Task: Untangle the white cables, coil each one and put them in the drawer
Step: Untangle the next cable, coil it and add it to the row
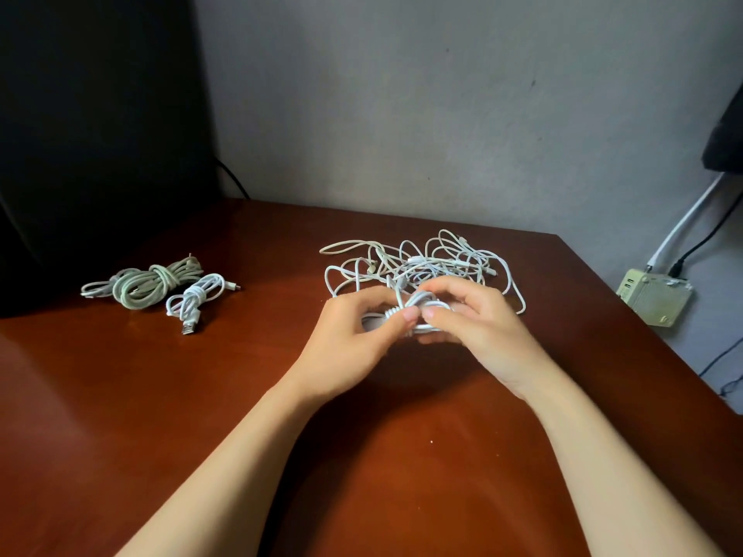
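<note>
**Both hands grip one wound cable**

Over the brown table [201,396], the left hand [354,339] and right hand [478,327] pinch a wound white cable [418,311] between curled fingers. The white tangle [422,263] lies just beyond at 12 o'clock. A greenish coil [148,285] and a white coil [197,299] rest at 10 o'clock.

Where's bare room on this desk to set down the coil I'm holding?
Bare wood lies between the finished coils and your left hand, and across the near desk. The tangle behind your coil crowds the far side.
</note>
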Tool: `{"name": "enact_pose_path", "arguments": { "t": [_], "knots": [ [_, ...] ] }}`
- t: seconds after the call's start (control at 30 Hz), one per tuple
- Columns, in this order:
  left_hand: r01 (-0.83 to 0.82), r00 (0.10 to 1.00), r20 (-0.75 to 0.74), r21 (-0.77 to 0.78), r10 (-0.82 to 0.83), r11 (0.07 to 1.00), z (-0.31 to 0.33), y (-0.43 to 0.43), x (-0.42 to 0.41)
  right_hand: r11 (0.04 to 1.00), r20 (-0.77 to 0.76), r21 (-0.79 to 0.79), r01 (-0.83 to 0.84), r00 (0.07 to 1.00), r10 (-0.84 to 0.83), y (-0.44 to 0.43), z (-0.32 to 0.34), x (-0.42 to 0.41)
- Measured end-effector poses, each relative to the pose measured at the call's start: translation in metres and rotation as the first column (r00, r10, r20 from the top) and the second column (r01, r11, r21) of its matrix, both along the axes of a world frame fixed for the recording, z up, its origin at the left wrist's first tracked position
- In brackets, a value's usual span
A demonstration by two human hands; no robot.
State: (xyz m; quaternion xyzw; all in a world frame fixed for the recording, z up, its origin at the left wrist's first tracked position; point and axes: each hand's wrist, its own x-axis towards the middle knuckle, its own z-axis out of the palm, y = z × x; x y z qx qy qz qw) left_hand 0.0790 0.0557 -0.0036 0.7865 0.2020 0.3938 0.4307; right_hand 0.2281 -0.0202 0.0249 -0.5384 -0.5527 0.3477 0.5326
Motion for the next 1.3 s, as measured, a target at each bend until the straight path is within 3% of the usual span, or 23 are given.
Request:
{"name": "enact_pose_path", "arguments": {
  "t": [0.1, 0.3, 0.57, 0.67, 0.8, 0.87, 0.93, 1.07, 1.3],
  "knots": [
    [-0.01, 0.994, 0.105, -0.083, 0.019, 0.997, -0.003, 0.002, 0.001, 0.999, -0.04, -0.023, -0.043, 0.998, 0.042, -0.002, 0.004, 0.001],
    [0.03, 0.985, 0.172, -0.072, -0.017, 0.997, -0.003, 0.0, 0.002, 1.0, 0.166, 0.012, 0.004, 0.986, -0.006, -0.004, 0.007, 0.006],
    [0.111, 0.974, 0.215, -0.213, -0.064, 0.971, -0.004, 0.004, 0.005, 0.997, 0.201, 0.047, 0.06, 0.977, -0.068, -0.002, 0.002, 0.002],
    [0.056, 0.972, 0.237, -0.201, -0.007, 0.978, -0.005, 0.004, 0.005, 0.991, 0.194, 0.069, 0.111, 0.973, -0.122, 0.0, 0.003, -0.001],
    [-0.101, 0.974, 0.2, -0.023, 0.103, 0.995, -0.005, 0.004, 0.005, 0.978, 0.061, 0.024, 0.208, 0.976, -0.209, 0.0, 0.006, -0.004],
    [-0.1, 0.975, 0.196, -0.019, 0.102, 0.995, -0.004, 0.002, 0.006, 0.966, 0.057, 0.015, 0.257, 0.965, -0.258, 0.0, 0.007, -0.004],
    [-0.08, 0.977, 0.192, -0.071, 0.092, 0.994, -0.005, 0.001, 0.006, 0.941, 0.173, 0.076, 0.328, 0.926, -0.337, 0.0, 0.005, -0.004],
    [-0.061, 0.98, 0.183, -0.127, 0.083, 0.99, -0.006, 0.004, 0.005, 0.87, 0.466, 0.294, 0.397, 0.735, -0.493, -0.003, 0.002, -0.01],
    [-0.044, 0.987, 0.146, -0.134, 0.063, 0.99, -0.008, 0.007, 0.006, 0.81, 0.66, 0.515, 0.281, 0.472, -0.584, 0.0, -0.008, -0.007]
  ]
}}
